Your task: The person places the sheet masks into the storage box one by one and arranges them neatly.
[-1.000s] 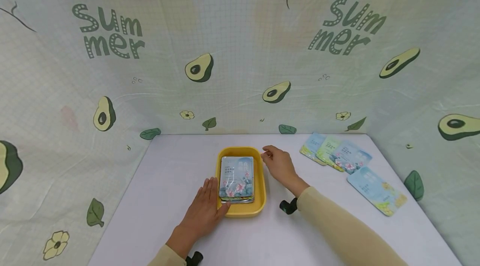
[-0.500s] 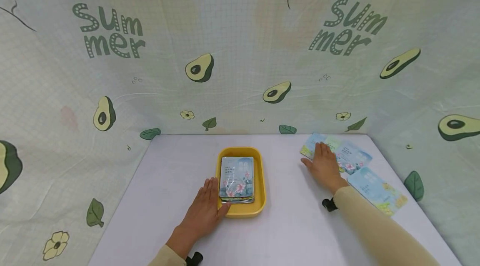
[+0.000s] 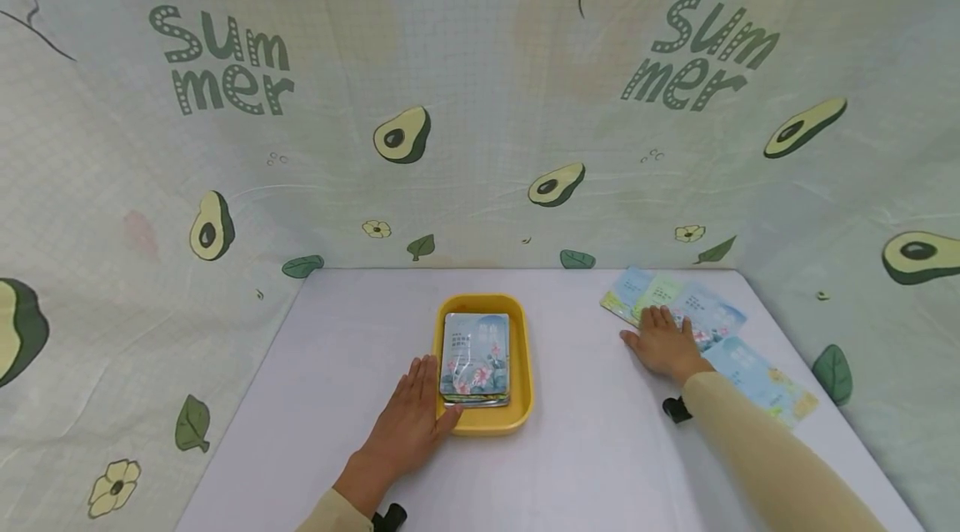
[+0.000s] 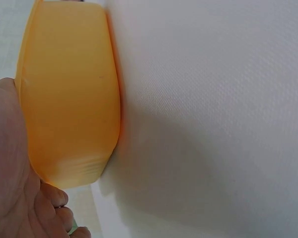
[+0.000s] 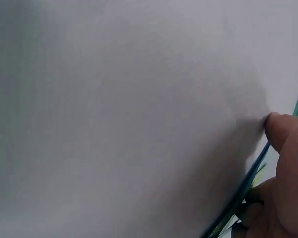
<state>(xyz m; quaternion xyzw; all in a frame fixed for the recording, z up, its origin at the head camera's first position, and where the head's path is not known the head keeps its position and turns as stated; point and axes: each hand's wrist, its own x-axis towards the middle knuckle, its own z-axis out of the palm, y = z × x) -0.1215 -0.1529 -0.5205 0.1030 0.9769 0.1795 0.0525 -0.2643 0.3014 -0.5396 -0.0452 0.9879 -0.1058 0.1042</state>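
A yellow plastic tray (image 3: 524, 399) stands mid-table with a stack of flat packets (image 3: 476, 355) in it, a blue one with pink flowers on top. My left hand (image 3: 405, 419) rests against the tray's left rim, fingers straight; in the left wrist view its palm lies along the tray wall (image 4: 69, 94). My right hand (image 3: 663, 344) lies over the fanned packets at the right, fingers on a light green packet (image 3: 662, 290) and a blue floral packet (image 3: 708, 311). In the right wrist view the thumb (image 5: 278, 130) is at the table beside a packet edge (image 5: 233, 206).
Another blue packet (image 3: 628, 288) lies at the fan's left end. A blue packet with yellow flowers (image 3: 750, 373) lies nearer, partly under the right sleeve (image 3: 757, 449). A printed cloth (image 3: 480, 98) hangs behind the white table (image 3: 360, 323).
My right hand has moved from beside the tray rightward to the fanned packets, then slightly nearer and further right. My left hand, the tray and its stack have stayed put.
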